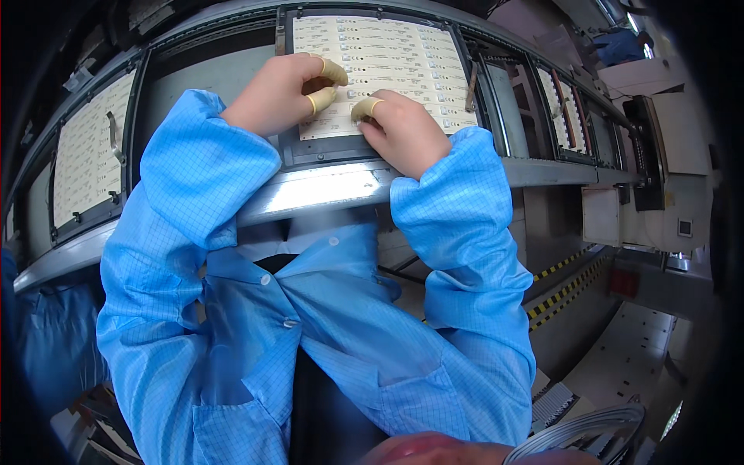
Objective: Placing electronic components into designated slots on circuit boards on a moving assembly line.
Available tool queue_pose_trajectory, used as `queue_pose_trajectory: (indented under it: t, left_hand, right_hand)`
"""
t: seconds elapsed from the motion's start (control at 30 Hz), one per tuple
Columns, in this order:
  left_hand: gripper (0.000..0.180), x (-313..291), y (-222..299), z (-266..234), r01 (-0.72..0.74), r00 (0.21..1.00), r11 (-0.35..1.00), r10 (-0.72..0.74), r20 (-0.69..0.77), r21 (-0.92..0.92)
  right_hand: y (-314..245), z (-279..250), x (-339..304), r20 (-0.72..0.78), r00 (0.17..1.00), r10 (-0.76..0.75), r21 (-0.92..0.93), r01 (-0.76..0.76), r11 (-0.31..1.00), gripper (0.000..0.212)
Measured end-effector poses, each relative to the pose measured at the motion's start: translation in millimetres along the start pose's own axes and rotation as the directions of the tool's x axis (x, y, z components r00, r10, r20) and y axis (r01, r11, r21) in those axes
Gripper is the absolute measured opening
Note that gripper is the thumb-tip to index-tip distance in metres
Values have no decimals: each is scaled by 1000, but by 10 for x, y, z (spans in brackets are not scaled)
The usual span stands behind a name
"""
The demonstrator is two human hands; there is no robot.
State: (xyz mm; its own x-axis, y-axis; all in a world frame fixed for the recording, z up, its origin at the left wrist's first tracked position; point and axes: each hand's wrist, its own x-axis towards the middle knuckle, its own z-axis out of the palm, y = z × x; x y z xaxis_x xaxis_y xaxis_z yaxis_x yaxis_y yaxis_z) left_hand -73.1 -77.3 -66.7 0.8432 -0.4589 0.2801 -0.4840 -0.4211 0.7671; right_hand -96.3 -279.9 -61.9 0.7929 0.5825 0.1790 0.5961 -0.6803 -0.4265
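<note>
A cream panel [380, 46] printed in rows, with small pale parts in columns along it, lies in a dark frame [341, 147] in front of me. Over its left part is my left hand [291, 87], with yellow finger cots on thumb and finger. Those tips curve toward the panel with a gap between them, and nothing shows in the gap. My right hand [407, 132] rests by the panel's near edge, its cot-covered finger bent down near the thumb. Whatever its fingertips may pinch is too small to make out.
A metal rail [325, 186] runs along the near side of the line. Another framed panel [93, 147] is at the left, and a further one [562, 108] at the right. A metal clip [471, 87] sits on the frame's right side. Someone's blue garment [58, 341] shows at lower left.
</note>
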Motion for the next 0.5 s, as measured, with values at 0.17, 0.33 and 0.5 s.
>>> queue_pose_trajectory:
  t: [0.17, 0.33, 0.5]
  left_hand:
    - [21, -9, 100, -9, 109, 994, 994, -109, -3, -11]
    - [20, -21, 86, -4, 148, 989, 989, -148, -7, -10]
    - [18, -16, 94, 87, 49, 998, 999, -48, -44, 24]
  right_hand:
    - [11, 36, -10, -13, 997, -70, -120, 68, 990, 11]
    - [-20, 50, -7, -48, 993, -104, -71, 101, 992, 12]
    - [8, 66, -62, -129, 977, -170, -85, 160, 984, 15]
